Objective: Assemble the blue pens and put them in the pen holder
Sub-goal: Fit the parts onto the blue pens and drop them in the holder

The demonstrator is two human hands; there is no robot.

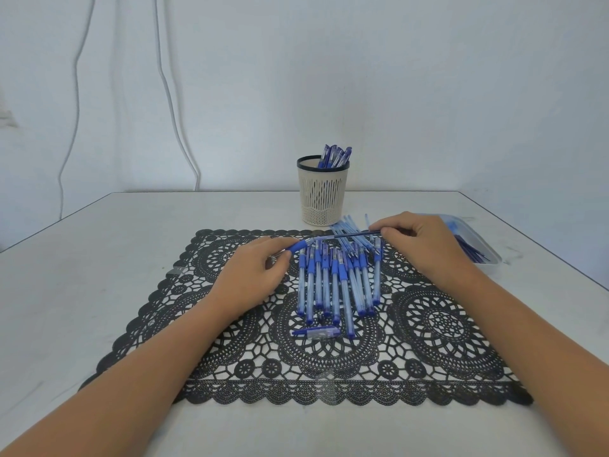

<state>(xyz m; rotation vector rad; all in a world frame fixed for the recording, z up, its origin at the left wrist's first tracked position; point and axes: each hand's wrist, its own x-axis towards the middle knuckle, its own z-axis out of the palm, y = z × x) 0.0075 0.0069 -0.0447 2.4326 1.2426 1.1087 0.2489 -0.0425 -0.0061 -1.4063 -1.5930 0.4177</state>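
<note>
Looking down at a pale white desk [99, 258]. Using a black lace placemat [428, 324] across its middle, probably to stop loose parts rolling. Parking a cream slotted plastic pen holder [323, 199] just beyond the mat, within reach, with finished blue pens [336, 156] standing inside. Leaving clear blue-gripped pen barrels [329, 285] side by side on the mat. Pinching one clear barrel [301, 245] level in the left hand [253, 268] grip and a thin dark ink refill [356, 234] in the right hand [425, 239] grip, lining them up end to end, seemingly for sliding the refill in.

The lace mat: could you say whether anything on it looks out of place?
Only mildly: one blue cap lies crosswise at the near end of the row of pen barrels, and a small dark piece sits loose beside it.
</note>
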